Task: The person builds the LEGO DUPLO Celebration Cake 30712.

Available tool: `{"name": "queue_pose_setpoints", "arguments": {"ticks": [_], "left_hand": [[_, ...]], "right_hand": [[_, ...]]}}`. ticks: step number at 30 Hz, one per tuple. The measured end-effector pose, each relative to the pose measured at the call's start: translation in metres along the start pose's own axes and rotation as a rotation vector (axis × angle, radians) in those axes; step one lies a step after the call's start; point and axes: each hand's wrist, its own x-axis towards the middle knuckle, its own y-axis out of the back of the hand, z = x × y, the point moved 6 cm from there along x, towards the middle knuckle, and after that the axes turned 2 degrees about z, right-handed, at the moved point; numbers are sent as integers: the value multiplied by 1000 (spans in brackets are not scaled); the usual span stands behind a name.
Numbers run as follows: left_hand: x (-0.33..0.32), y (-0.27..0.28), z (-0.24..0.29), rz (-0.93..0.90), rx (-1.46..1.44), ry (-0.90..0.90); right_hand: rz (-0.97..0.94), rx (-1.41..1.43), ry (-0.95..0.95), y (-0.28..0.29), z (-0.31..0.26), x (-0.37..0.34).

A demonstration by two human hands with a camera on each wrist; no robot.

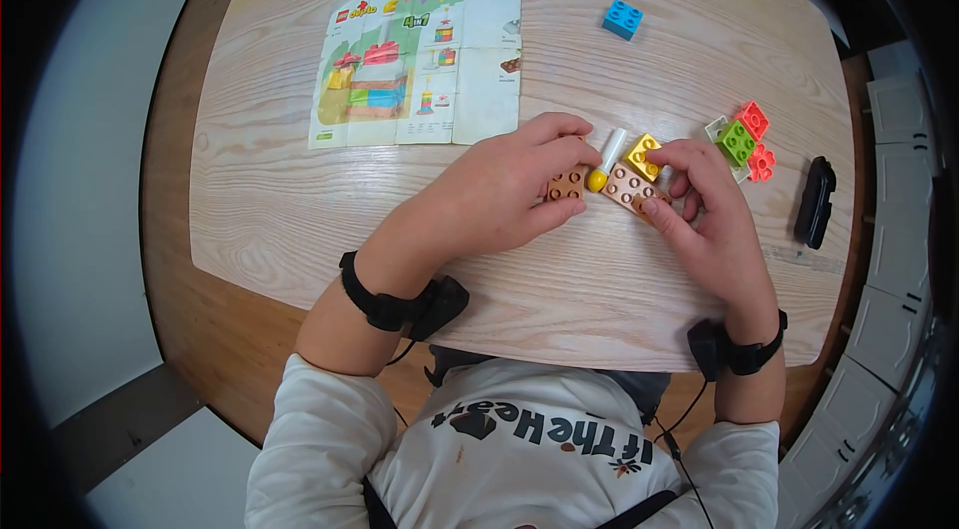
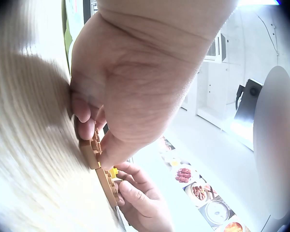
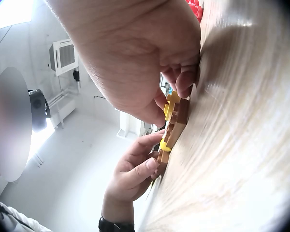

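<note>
The left hand (image 1: 519, 181) grips the left brown brick (image 1: 566, 184), fingers curled behind it, thumb at its near side. The right hand (image 1: 711, 214) pinches the end of the right brown brick (image 1: 629, 189) between thumb and curled fingers. So the 2 brown bricks lie between the hands, low on the table (image 1: 270, 199), and no tall stack stands there. The candle (image 1: 613, 145) lies between them, yellow end nearest the person. The yellow brick (image 1: 642, 151) is at the right brown brick's far side; I cannot tell if they are joined.

Beyond the right hand, the green brick (image 1: 736, 143), red brick (image 1: 751, 121), flower (image 1: 761, 163) and a white piece (image 1: 715, 127) sit bunched. The blue brick (image 1: 622, 19) lies apart, farther out, unattached. The sheet (image 1: 479, 99) is beyond the left hand; the black case (image 1: 817, 202) is far right.
</note>
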Motion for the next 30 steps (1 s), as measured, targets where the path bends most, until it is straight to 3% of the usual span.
{"name": "queue_pose_setpoints", "arguments": {"ticks": [30], "left_hand": [[-1,0,1,-5,7,13]], "right_hand": [[-14,-19,5,0,0,-1]]}}
